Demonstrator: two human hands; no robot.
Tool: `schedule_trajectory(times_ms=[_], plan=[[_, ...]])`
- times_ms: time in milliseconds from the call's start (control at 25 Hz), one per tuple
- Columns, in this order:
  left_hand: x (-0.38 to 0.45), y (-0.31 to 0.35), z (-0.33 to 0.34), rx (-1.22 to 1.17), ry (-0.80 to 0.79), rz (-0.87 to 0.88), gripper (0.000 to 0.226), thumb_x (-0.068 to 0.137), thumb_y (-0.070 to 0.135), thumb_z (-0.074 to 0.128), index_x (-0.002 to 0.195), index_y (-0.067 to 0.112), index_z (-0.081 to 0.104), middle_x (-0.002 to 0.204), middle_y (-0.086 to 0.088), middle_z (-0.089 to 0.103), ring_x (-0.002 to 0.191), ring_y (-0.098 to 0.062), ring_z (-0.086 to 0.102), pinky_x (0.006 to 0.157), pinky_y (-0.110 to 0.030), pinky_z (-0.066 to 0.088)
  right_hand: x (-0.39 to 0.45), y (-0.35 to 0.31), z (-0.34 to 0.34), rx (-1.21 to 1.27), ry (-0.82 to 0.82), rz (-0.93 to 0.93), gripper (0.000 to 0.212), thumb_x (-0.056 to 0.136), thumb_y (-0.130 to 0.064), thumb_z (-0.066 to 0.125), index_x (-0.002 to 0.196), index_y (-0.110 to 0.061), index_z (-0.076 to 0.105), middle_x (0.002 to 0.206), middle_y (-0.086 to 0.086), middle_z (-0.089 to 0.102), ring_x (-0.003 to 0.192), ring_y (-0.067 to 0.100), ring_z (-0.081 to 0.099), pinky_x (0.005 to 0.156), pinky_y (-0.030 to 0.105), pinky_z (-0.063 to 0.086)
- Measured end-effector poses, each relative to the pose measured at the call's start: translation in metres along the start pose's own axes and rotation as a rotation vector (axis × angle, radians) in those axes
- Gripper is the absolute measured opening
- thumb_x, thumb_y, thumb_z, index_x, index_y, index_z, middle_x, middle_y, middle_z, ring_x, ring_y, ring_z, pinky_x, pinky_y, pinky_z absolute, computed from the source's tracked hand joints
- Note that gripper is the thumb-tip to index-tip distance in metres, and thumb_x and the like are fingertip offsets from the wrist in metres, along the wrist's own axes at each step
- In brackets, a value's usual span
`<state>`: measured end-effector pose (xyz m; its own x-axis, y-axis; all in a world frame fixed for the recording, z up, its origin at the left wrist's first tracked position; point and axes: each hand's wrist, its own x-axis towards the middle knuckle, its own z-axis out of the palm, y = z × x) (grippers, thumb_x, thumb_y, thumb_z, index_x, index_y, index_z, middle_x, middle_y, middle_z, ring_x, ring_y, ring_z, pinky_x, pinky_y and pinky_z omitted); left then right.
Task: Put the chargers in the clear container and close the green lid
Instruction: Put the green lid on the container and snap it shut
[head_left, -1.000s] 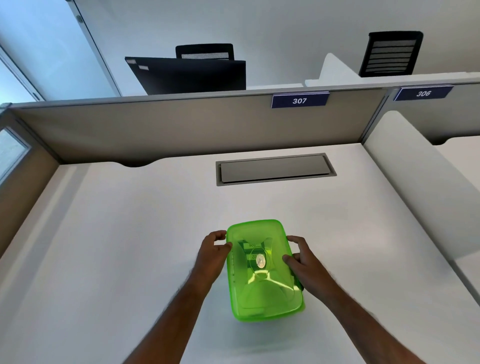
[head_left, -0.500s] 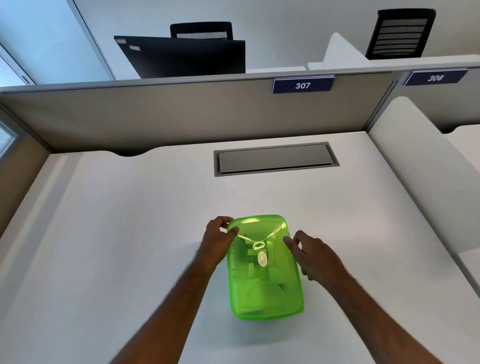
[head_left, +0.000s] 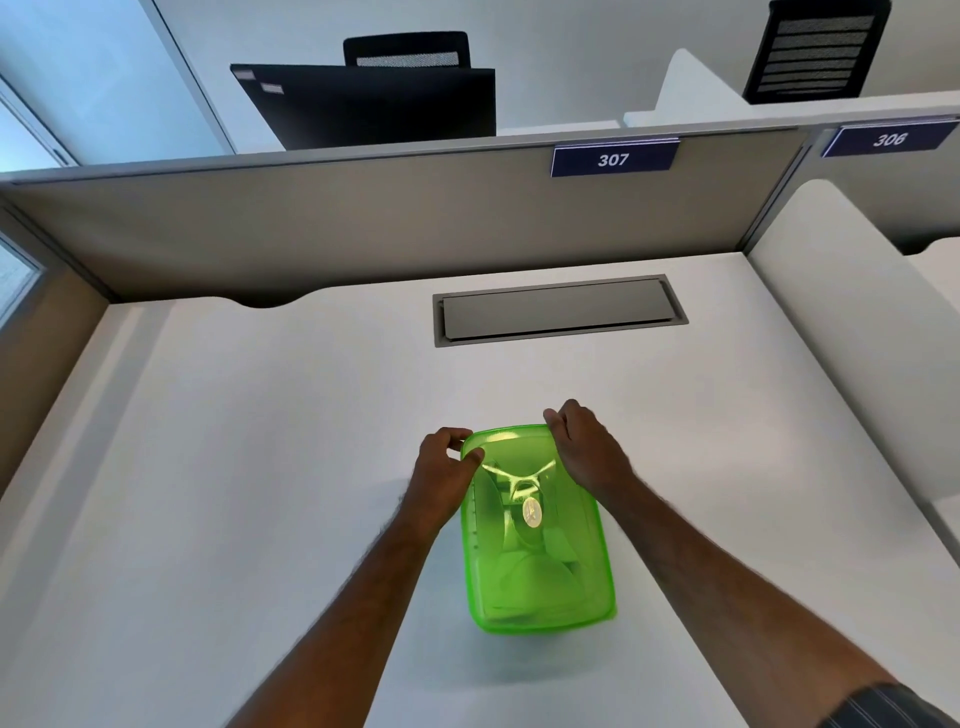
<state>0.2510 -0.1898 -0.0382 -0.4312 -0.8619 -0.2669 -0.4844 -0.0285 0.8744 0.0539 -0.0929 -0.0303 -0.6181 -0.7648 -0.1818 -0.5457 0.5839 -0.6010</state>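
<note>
A see-through green lid (head_left: 537, 566) sits on top of the clear container on the white desk, covering it fully. Pale charger shapes show faintly through the lid. My left hand (head_left: 444, 470) pinches the lid's far left corner with thumb and fingers. My right hand (head_left: 582, 444) lies curled over the far right corner, pressing on the lid's edge. The container's own walls are hidden under the lid.
The white desk (head_left: 260, 467) has a grey cable flap (head_left: 558, 310) set into it behind the container. A beige partition (head_left: 363, 218) with a "307" tag closes the back, and a white divider (head_left: 852, 364) rises on the right.
My right hand moved from the lid's right side up to its far right corner. My left hand stayed at the far left corner.
</note>
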Motion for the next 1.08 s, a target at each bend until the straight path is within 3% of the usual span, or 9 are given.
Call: schedule_trajectory(times_ms=[240,400,600,800,960,1080], plan=[[0.002,-0.003,0.001,-0.012,-0.017,0.003,0.027,0.093,0.02,0.072,0.119,0.018,0.064,0.119,-0.003,0.063,0.078,-0.017,0.059,0.073,-0.025,0.047,-0.003,0.005,0.01,0.113,0.084,-0.038,0.033,0.105,-0.043,0.038,0.087,-0.016,0.041,0.09,0.007,0.054,0.083,0.033,0.055,0.072,0.041,0.044],[-0.003,-0.003,0.001,-0.039,-0.01,0.006,0.029,0.095,0.021,0.07,0.123,0.02,0.062,0.12,-0.003,0.06,0.075,-0.013,0.057,0.067,-0.014,0.046,-0.004,0.007,0.013,0.081,0.101,-0.021,0.034,0.104,-0.048,0.035,0.09,-0.018,0.041,0.095,0.005,0.056,0.083,0.035,0.057,0.073,0.043,0.047],[-0.038,-0.018,-0.005,-0.099,-0.059,-0.014,0.042,0.093,0.026,0.073,0.13,0.026,0.054,0.119,0.003,0.058,0.083,-0.012,0.061,0.068,-0.019,0.053,-0.004,0.009,0.012,0.087,0.091,0.019,0.036,0.102,-0.052,0.038,0.087,-0.019,0.042,0.092,0.003,0.055,0.082,0.033,0.056,0.071,0.039,0.041],[-0.092,-0.04,-0.013,-0.056,-0.129,-0.102,0.024,0.091,0.035,0.074,0.106,0.024,0.058,0.099,0.001,0.064,0.069,-0.005,0.059,0.062,-0.026,0.052,-0.007,0.007,0.01,0.088,0.098,0.044,0.038,0.101,-0.053,0.04,0.089,-0.017,0.044,0.096,0.008,0.058,0.085,0.035,0.059,0.076,0.042,0.045],[-0.13,-0.049,-0.017,-0.038,-0.252,-0.197,0.047,0.089,0.054,0.07,0.092,0.01,0.056,0.079,-0.001,0.064,0.069,-0.009,0.066,0.059,-0.028,0.052,-0.009,0.006,0.009,0.053,0.113,0.03,0.04,0.102,-0.053,0.037,0.092,-0.015,0.046,0.098,0.008,0.058,0.087,0.037,0.06,0.076,0.043,0.045],[-0.143,-0.051,-0.02,-0.037,-0.347,-0.234,0.052,0.09,0.061,0.065,0.082,0.01,0.054,0.07,-0.002,0.069,0.068,-0.013,0.07,0.059,-0.03,0.051,-0.01,0.005,0.009,0.043,0.129,0.024,0.041,0.102,-0.054,0.037,0.094,-0.015,0.047,0.099,0.009,0.059,0.087,0.039,0.061,0.077,0.045,0.048]])
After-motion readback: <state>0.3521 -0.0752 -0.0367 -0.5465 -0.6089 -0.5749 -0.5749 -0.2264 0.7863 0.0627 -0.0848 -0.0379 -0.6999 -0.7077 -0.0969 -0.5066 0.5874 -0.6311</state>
